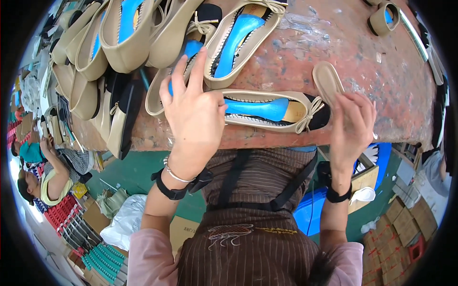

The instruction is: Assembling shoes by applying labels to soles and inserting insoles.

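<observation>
A beige ballet flat [274,125] with a black toe, a thin bow and a blue strip inside lies on its sole along the table's near edge, toe to the right. My left hand [195,112] is over its heel end, fingers stretched up and apart, the thumb side by the heel; whether it touches the shoe is hard to tell. In my right hand [354,121], just right of the toe, a beige insole [328,78] is pinched at its lower end and points up and away. Another beige flat [245,40] lies just beyond the left hand.
Several beige flats [119,59] are heaped on the left of the worn reddish table [286,62]. A single beige shoe [383,20] sits at the far right. Under the table's right part is a blue bin [310,209]. Other people [57,181] are at the far left.
</observation>
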Motion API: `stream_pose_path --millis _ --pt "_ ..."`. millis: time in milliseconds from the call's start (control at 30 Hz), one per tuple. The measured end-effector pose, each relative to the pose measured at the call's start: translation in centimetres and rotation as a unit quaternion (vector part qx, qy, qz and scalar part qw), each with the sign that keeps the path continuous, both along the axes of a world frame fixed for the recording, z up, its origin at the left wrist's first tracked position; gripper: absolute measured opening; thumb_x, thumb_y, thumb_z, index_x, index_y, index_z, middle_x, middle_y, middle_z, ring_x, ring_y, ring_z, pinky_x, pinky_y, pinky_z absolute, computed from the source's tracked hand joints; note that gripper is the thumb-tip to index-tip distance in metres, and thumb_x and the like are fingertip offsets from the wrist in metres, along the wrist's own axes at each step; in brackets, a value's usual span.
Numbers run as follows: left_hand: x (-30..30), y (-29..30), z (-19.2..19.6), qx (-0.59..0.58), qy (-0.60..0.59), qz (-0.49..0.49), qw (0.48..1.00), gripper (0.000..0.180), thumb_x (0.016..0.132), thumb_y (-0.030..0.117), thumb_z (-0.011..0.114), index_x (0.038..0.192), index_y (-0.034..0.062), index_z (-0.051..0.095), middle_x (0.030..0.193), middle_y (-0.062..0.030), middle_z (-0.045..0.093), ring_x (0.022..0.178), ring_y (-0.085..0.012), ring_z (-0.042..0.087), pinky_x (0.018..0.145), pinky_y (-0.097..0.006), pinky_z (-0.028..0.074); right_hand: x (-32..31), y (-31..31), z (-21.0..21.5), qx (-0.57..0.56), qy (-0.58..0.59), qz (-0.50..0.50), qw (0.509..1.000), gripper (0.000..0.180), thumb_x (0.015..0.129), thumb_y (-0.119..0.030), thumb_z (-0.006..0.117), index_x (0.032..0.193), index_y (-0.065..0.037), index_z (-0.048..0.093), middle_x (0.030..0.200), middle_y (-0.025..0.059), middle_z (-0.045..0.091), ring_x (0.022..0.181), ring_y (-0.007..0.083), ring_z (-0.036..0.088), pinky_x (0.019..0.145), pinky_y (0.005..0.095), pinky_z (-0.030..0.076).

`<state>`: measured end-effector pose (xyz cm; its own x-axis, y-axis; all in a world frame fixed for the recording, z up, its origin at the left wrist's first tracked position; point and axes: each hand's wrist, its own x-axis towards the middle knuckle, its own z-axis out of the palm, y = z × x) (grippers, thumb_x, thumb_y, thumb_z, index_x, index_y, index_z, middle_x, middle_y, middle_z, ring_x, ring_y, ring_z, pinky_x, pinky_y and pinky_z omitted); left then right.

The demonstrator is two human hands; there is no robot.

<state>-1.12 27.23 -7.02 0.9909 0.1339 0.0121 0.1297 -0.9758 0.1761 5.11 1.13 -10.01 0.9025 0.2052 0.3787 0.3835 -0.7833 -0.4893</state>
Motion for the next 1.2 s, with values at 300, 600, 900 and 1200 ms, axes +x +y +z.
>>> stream_pose_path --millis 300,600,900,1200 --pt "1.0 0.0 -0.9 0.081 -0.028 -0.065 0.994 0.008 0.060 0.009 0.080 0.065 0.0072 0.074 0.152 -0.0122 0.045 0.141 -0.0378 0.038 0.115 -0.064 0.024 0.8 -2.8 -0.5 -0.115 0.027 0.042 0.992 0.040 0.078 -0.011 0.080 0.117 -0.011 0.072 0.111 0.0117 0.064 0.103 0.0317 0.060 0.092 0.0430 0.047" --pt "0.8 2.6 0.2 0.017 0.073 -0.148 0.986 0.020 0.065 0.017 0.084 0.085 0.0138 0.083 0.161 -0.0024 0.035 0.149 -0.0336 0.028 0.118 -0.053 0.030 2.6 -5.3 1.2 -0.108 0.074 -0.004 0.991 0.050 0.072 -0.016 0.085 0.121 -0.015 0.072 0.111 0.0103 0.065 0.102 0.0318 0.060 0.092 0.0410 0.048" --pt "-0.4 5.5 1.5 0.003 0.118 -0.268 0.956 0.043 0.078 0.034 0.078 0.115 0.0126 0.076 0.161 -0.0121 0.031 0.147 -0.0377 0.030 0.117 -0.055 0.031 3.6 -7.1 4.0 -0.001 0.000 0.037 0.999 0.051 0.076 -0.004 0.082 0.126 -0.004 0.069 0.115 0.0103 0.068 0.102 0.0189 0.064 0.087 0.0304 0.052" --pt "-5.1 4.7 -6.5 -0.272 -0.173 -0.158 0.933 0.095 0.075 0.043 0.085 0.149 0.0033 0.040 0.150 -0.0253 0.040 0.136 -0.0402 0.045 0.109 -0.047 0.045 1.1 -0.9 6.0 -0.052 0.072 0.309 0.947 0.038 0.078 -0.002 0.073 0.116 -0.005 0.074 0.123 0.0142 0.066 0.104 0.0298 0.063 0.091 0.0397 0.049"
